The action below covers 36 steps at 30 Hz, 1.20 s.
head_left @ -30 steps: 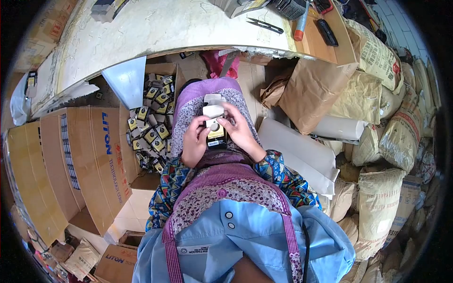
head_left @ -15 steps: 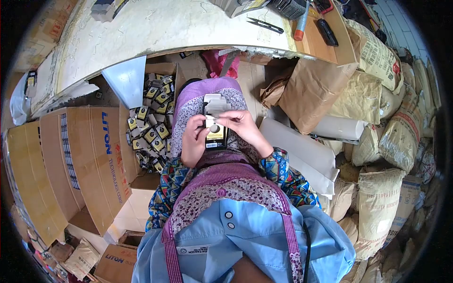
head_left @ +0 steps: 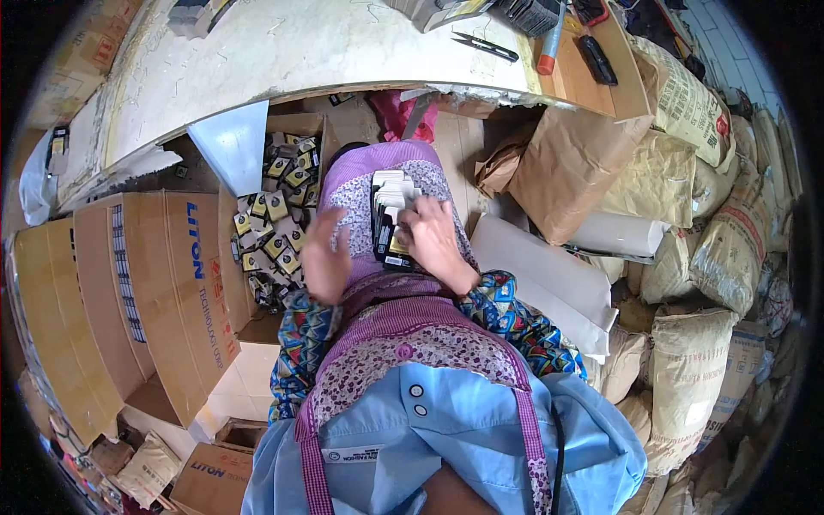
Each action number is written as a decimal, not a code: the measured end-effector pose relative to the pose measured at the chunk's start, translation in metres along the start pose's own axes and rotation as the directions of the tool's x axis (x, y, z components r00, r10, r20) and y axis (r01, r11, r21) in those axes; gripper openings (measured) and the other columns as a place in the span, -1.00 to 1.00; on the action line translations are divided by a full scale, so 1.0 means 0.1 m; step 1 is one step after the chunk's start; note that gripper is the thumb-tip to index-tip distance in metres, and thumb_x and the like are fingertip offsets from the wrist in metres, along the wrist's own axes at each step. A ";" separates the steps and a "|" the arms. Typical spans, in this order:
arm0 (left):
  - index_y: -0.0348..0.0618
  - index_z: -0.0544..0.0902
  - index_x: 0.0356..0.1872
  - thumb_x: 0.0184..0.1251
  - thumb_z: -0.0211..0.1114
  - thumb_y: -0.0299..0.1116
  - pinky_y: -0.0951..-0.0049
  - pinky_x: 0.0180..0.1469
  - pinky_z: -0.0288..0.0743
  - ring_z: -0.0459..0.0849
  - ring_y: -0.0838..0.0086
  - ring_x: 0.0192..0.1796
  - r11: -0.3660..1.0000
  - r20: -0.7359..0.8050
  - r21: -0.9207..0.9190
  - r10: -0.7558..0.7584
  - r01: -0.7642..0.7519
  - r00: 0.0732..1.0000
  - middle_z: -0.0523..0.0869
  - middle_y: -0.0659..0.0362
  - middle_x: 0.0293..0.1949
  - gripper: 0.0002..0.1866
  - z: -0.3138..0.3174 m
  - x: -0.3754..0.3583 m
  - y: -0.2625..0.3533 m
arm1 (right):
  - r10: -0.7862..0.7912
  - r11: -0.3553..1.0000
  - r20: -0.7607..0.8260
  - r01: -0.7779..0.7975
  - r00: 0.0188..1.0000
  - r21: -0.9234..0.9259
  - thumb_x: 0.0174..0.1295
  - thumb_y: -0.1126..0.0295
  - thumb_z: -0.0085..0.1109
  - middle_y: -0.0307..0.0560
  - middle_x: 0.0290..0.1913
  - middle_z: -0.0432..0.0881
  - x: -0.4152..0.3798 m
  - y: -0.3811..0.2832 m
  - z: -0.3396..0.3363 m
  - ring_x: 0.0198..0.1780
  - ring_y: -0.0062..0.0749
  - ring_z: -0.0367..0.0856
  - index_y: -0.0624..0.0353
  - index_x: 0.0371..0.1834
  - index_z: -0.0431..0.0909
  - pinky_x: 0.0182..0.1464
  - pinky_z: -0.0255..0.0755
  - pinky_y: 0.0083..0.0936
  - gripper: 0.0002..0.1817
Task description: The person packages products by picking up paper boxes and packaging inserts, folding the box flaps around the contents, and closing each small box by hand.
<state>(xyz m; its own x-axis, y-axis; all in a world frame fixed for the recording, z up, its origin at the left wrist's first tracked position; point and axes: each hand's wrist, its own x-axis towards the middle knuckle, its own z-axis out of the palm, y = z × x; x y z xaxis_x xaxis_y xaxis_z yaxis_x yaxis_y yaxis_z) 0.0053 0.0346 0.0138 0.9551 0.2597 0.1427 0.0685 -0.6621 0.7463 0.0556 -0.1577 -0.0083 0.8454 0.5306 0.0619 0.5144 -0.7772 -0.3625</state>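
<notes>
A fanned stack of black, yellow and white printed packaging cards [head_left: 392, 190] lies on my lap, over the patterned purple apron [head_left: 348, 196]. My right hand [head_left: 432, 240] rests at the lower right of this stack, its fingers curled and pinching a card's edge. To the left, apart from the stack, my left hand [head_left: 326, 260] is smeared by motion, so its finger positions do not show clearly. Beyond it, many similar black and yellow carded packs [head_left: 276, 249] lie loose in an open carton beside my left leg.
A worktable [head_left: 318, 51] spans the front, with thread snips [head_left: 486, 46] and an orange-tipped tube [head_left: 549, 53] on it. An open cardboard box [head_left: 184, 300] stands at the left. Brown paper [head_left: 577, 167] and filled sacks [head_left: 689, 378] crowd the right.
My left hand has moved off the cards toward the left. My right hand has turned and shifted slightly right and down, staying at the stack.
</notes>
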 end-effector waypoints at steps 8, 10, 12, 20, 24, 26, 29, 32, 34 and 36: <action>-0.23 0.37 0.15 0.03 0.38 -0.30 0.15 -0.10 0.49 0.59 -0.03 -0.06 0.981 0.219 -0.179 -0.038 0.079 0.975 0.55 -0.20 -0.05 -0.38 0.35 -0.11 0.27 | 0.119 0.351 0.333 -0.353 0.935 0.867 0.14 0.43 0.23 -0.19 -0.24 0.58 0.11 -0.09 -0.26 -0.10 -0.60 0.47 0.21 -0.24 0.51 -0.02 0.34 -0.64 -0.84; -0.21 0.36 0.15 0.17 0.27 -0.36 0.19 -0.14 0.50 0.61 -0.04 -0.09 0.931 0.363 -0.170 -0.244 0.322 0.899 0.58 -0.21 -0.13 -0.50 0.32 -0.10 0.24 | 0.139 0.458 0.182 -0.227 0.973 0.860 0.17 0.42 0.21 -0.19 -0.20 0.57 0.10 -0.07 -0.17 -0.08 -0.58 0.47 0.20 -0.16 0.47 -0.01 0.34 -0.62 -0.79; -0.20 0.35 0.16 0.31 0.10 -0.45 0.28 -0.13 0.50 0.64 0.06 -0.13 0.892 0.295 -0.398 -0.097 0.215 0.950 0.62 -0.17 -0.22 -0.61 0.38 -0.12 0.11 | 0.197 0.508 0.163 -0.243 0.967 0.826 0.22 0.44 0.16 -0.19 -0.17 0.56 0.09 -0.10 -0.16 -0.05 -0.54 0.47 0.22 -0.14 0.46 0.01 0.34 -0.60 -0.81; -0.31 0.37 0.05 0.25 0.04 -0.68 0.58 -0.07 0.45 0.60 0.51 -0.10 0.644 0.367 -0.698 -0.054 0.313 0.929 0.57 0.07 -0.15 -0.67 0.41 -0.13 0.05 | 0.061 0.485 0.168 -0.176 0.984 0.857 0.31 0.46 0.00 -0.14 -0.17 0.54 0.08 -0.01 -0.12 -0.10 -0.49 0.49 0.26 -0.02 0.42 0.03 0.35 -0.55 -0.79; -0.33 0.39 0.00 0.24 0.06 -0.69 0.59 -0.07 0.46 0.60 0.52 -0.10 0.610 0.333 -0.717 -0.125 0.337 0.934 0.57 0.06 -0.15 -0.71 0.35 -0.11 0.20 | 0.370 0.347 -0.011 -0.127 0.929 0.929 0.15 0.55 0.19 -0.21 -0.24 0.58 0.11 -0.11 -0.19 -0.16 -0.57 0.47 0.30 -0.11 0.50 -0.08 0.35 -0.62 -0.77; -0.33 0.40 -0.03 0.23 0.08 -0.69 0.58 -0.06 0.46 0.60 0.50 -0.08 0.593 0.332 -0.720 -0.162 0.361 0.929 0.58 0.05 -0.15 -0.72 0.33 -0.11 0.19 | 0.207 0.443 0.016 -0.109 0.978 0.890 0.13 0.53 0.23 -0.22 -0.23 0.60 0.10 0.01 -0.08 -0.20 -0.63 0.49 0.32 -0.18 0.55 -0.12 0.36 -0.66 -0.80; -0.32 0.38 -0.01 0.22 0.09 -0.70 0.57 -0.05 0.47 0.61 0.48 -0.09 0.650 0.361 -0.675 -0.121 0.349 0.925 0.58 0.04 -0.15 -0.70 0.34 -0.14 0.18 | 0.381 0.047 0.267 -0.307 0.885 0.951 0.11 0.51 0.27 -0.26 -0.32 0.62 0.14 -0.05 -0.12 -0.30 -0.69 0.50 0.32 -0.26 0.60 -0.20 0.36 -0.70 -0.85; -0.32 0.37 0.00 0.22 0.08 -0.70 0.57 -0.06 0.48 0.62 0.47 -0.09 0.645 0.380 -0.666 -0.142 0.376 0.914 0.59 0.04 -0.15 -0.69 0.33 -0.13 0.18 | 0.312 -0.006 0.394 -0.414 0.864 0.910 0.11 0.49 0.28 -0.28 -0.37 0.63 0.16 -0.02 -0.21 -0.35 -0.73 0.49 0.31 -0.31 0.65 -0.24 0.36 -0.73 -0.87; -0.32 0.38 -0.02 0.22 0.08 -0.70 0.57 -0.06 0.48 0.62 0.47 -0.10 0.624 0.335 -0.699 -0.147 0.350 0.931 0.59 0.03 -0.16 -0.70 0.36 -0.13 0.15 | 0.286 0.117 0.393 -0.439 0.874 0.891 0.13 0.48 0.27 -0.25 -0.35 0.65 0.14 0.03 -0.24 -0.31 -0.70 0.51 0.32 -0.26 0.65 -0.21 0.38 -0.70 -0.84; -0.32 0.40 -0.03 0.21 0.08 -0.71 0.58 -0.07 0.48 0.62 0.47 -0.10 0.602 0.292 -0.730 -0.155 0.325 0.944 0.60 0.03 -0.17 -0.71 0.35 -0.13 0.17 | 0.183 0.361 0.265 -0.315 0.947 0.878 0.15 0.46 0.25 -0.23 -0.32 0.67 0.11 0.06 -0.20 -0.26 -0.66 0.53 0.31 -0.24 0.65 -0.16 0.41 -0.65 -0.83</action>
<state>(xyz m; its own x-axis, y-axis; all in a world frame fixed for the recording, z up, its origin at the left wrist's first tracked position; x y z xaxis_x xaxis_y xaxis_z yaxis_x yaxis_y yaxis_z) 0.0039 -0.0049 0.0023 0.9750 0.1423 -0.1709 0.1409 0.1991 0.9698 0.0707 -0.1637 0.0085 0.8565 0.4495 -0.2539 -0.2075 -0.1505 -0.9666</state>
